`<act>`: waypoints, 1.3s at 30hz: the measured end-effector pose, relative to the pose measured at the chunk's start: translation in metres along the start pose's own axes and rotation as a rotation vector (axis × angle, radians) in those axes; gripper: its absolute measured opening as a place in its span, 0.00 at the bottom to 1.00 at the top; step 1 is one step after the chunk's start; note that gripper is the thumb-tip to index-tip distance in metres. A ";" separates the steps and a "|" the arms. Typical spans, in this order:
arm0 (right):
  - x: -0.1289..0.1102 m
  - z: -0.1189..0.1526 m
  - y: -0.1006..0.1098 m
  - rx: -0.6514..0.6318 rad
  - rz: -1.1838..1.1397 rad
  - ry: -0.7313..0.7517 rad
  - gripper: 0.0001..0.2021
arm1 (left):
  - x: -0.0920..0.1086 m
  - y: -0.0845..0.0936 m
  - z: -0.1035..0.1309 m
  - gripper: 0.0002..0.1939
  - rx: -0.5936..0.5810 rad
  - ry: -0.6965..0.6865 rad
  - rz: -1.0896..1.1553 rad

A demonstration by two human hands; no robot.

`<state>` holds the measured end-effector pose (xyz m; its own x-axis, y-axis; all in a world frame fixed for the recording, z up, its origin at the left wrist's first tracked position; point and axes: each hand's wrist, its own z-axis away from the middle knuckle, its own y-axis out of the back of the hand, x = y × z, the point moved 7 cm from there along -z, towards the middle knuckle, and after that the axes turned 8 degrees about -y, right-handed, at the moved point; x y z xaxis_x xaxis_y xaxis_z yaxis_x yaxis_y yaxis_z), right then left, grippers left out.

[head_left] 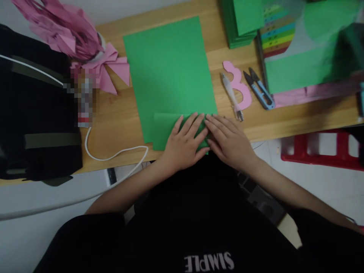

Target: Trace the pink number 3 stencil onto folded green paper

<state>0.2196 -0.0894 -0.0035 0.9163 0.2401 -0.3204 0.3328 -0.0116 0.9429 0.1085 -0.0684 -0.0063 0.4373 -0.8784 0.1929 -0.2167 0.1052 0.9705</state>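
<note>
A large green sheet of paper (pixel 172 72) lies flat on the wooden table. Over its near end is a smaller green paper piece (pixel 165 125), whose upper edge runs straight; whether it is folded I cannot tell. My left hand (pixel 186 142) rests flat on this piece with its fingers spread. Beside it, my right hand (pixel 227 140) lies palm down, fingers stretched out over the right end of the same piece. The fingertips of both hands nearly meet at its upper edge. Neither hand grips anything.
Right of the sheet lie a pen (pixel 232 96), a pink scalloped cutout (pixel 241 89) and blue thread snips (pixel 260 89). A green paper stack (pixel 241 26) stands behind. At left are pink folded paper (pixel 106 70), a white cable (pixel 113 155) and a black bag (pixel 36 110).
</note>
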 end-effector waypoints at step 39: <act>-0.029 -0.006 0.018 0.034 0.442 0.102 0.34 | -0.075 0.022 0.062 0.42 -0.114 0.091 0.090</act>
<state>0.1976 -0.0909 0.0234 0.9460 0.2994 0.1242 -0.0765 -0.1660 0.9832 0.0168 -0.0295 -0.0080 0.4989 -0.8177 0.2872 -0.1603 0.2386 0.9578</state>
